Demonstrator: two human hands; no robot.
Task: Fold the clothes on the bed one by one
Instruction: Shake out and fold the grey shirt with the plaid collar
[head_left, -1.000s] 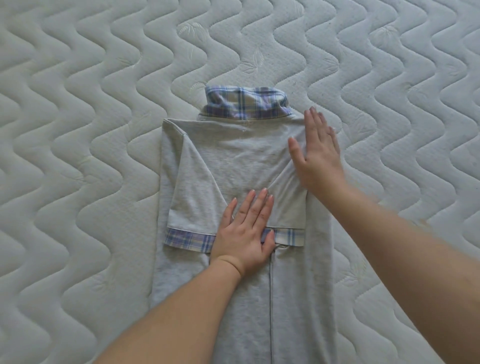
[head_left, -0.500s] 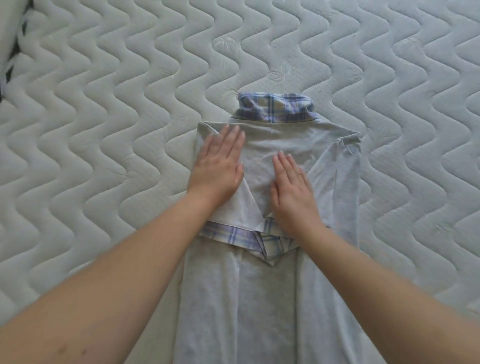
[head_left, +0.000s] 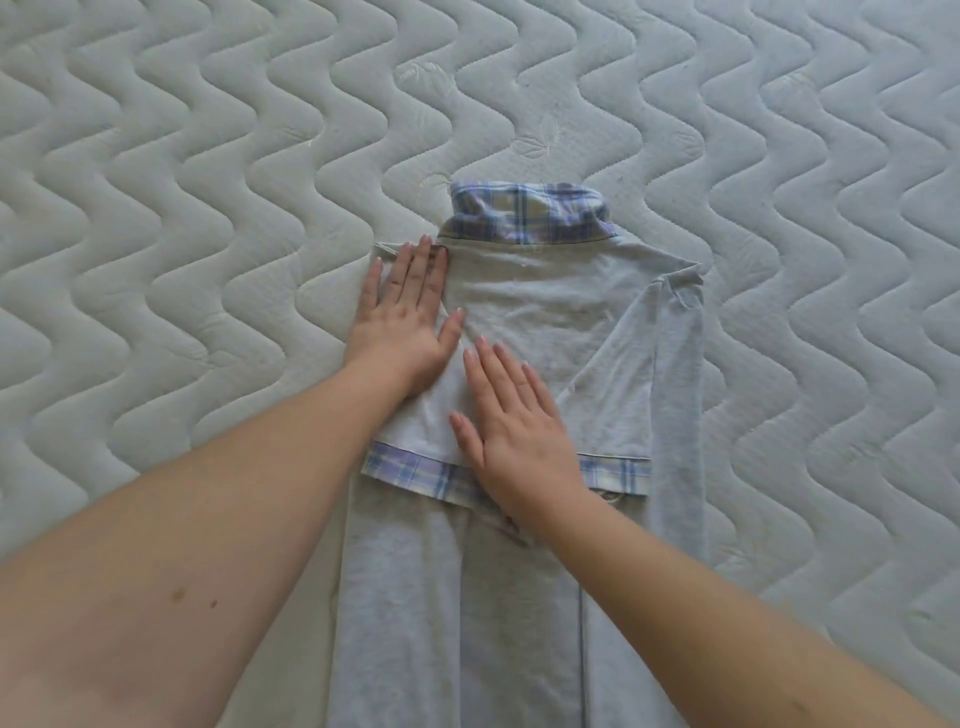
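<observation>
A grey polo shirt (head_left: 545, 301) with a blue plaid collar (head_left: 527, 213) lies back-up on the mattress, collar away from me. Both side panels are folded inward, and the short sleeves with plaid cuffs (head_left: 410, 473) lie across the back. My left hand (head_left: 408, 312) rests flat, fingers together, on the shirt's left shoulder edge. Flat on the middle, my right hand (head_left: 511, 421) presses where the two folded sleeves meet, covering part of the cuffs. Neither hand grips cloth. The shirt's lower part runs out of the bottom of the view.
The shirt lies on a pale quilted mattress (head_left: 208, 182) with a wavy stitch pattern that fills the view. My two forearms cross the lower corners of the view. No other clothes show.
My left hand moved from the middle of the shirt up to the left shoulder. My right hand came from the right shoulder edge to the middle. The right side now lies folded inward.
</observation>
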